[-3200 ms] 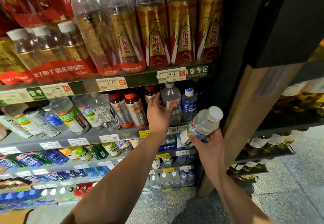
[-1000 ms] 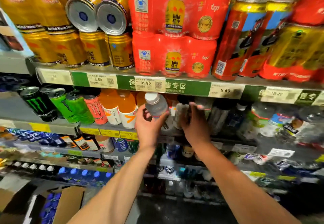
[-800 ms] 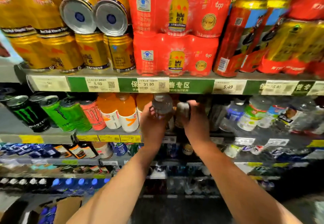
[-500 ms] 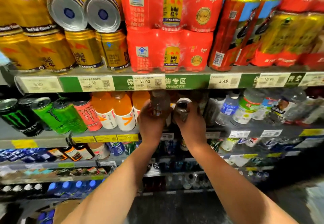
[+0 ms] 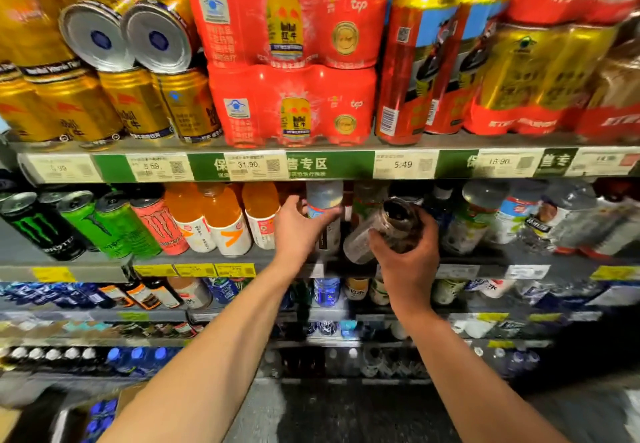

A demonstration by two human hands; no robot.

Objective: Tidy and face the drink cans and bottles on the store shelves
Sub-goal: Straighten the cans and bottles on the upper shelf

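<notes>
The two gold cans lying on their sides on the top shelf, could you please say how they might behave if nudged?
The two gold cans lie on their sides atop upright cans, ends facing outward, so they would probably roll sideways easily. Resting high near the shelf's front, they may drop off if pushed. Being metal, they likely feel stiff and smooth.
</notes>
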